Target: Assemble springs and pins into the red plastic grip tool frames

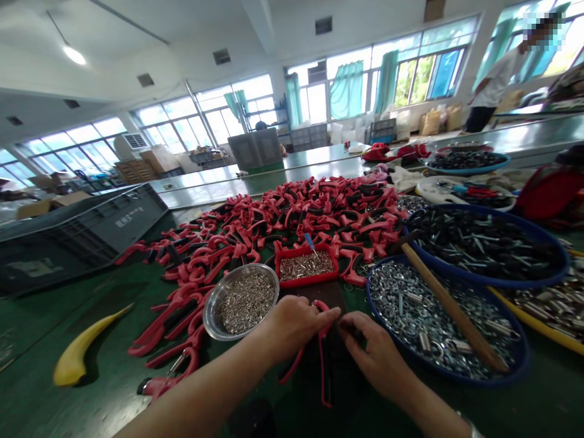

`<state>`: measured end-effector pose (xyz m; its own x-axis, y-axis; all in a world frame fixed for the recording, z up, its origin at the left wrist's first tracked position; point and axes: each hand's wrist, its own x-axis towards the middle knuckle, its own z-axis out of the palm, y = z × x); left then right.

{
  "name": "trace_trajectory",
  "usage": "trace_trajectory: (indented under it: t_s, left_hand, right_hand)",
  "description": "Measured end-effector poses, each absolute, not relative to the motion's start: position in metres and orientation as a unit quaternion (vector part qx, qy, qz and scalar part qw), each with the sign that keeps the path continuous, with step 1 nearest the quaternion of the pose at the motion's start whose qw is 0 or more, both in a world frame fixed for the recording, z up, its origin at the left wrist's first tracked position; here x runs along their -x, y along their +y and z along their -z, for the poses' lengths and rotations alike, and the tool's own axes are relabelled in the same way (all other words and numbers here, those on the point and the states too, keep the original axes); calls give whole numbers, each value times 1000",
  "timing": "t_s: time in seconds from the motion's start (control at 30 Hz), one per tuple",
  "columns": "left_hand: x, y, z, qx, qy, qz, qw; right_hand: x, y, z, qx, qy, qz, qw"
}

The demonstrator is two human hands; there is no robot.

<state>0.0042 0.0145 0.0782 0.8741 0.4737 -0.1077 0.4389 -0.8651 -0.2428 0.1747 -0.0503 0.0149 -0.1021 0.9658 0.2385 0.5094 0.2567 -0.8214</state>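
My left hand (292, 325) grips the top of a red plastic handle (323, 359), which hangs down over a dark mat (310, 295). My right hand (376, 359) curls beside that handle, and its fingertips are hidden against the dark mat. Just beyond my hands sit a steel bowl of small silver rivets (244, 302) and a red tray of metal pins (306, 266). A large heap of red-and-black handles (292, 222) spreads behind them. To the right, a blue-rimmed basin of steel rings and springs (410, 316) holds a wooden-handled hammer (451, 307).
A blue basin of black parts (483, 243) stands behind the ring basin. A curved yellow object (79, 350) lies on the green bench at left, beside a grey crate (77, 237). A standing person (499, 79) is at the far right.
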Motion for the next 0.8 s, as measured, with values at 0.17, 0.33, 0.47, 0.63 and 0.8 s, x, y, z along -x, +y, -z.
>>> trace_trajectory:
  t_s: [0.17,0.33,0.47,0.63,0.8]
  left_hand:
    - [-10,24,-84,970,-203,-98,88]
    - [-2,36,-81,957,-281,-24,-68]
    - [10,38,-68,921,-323,28,-215]
    - [20,37,-56,904,-350,36,-244]
    - [19,32,-51,902,-378,45,-203]
  right_hand:
    - [-175,-51,-15,544,-692,-280,383]
    - [-175,-53,-17,539,-689,-282,393]
    - [-174,-52,-19,538,-689,-283,394]
    - [-174,-51,-19,539,-689,-283,393]
    - [-173,-51,-17,536,-689,-283,397]
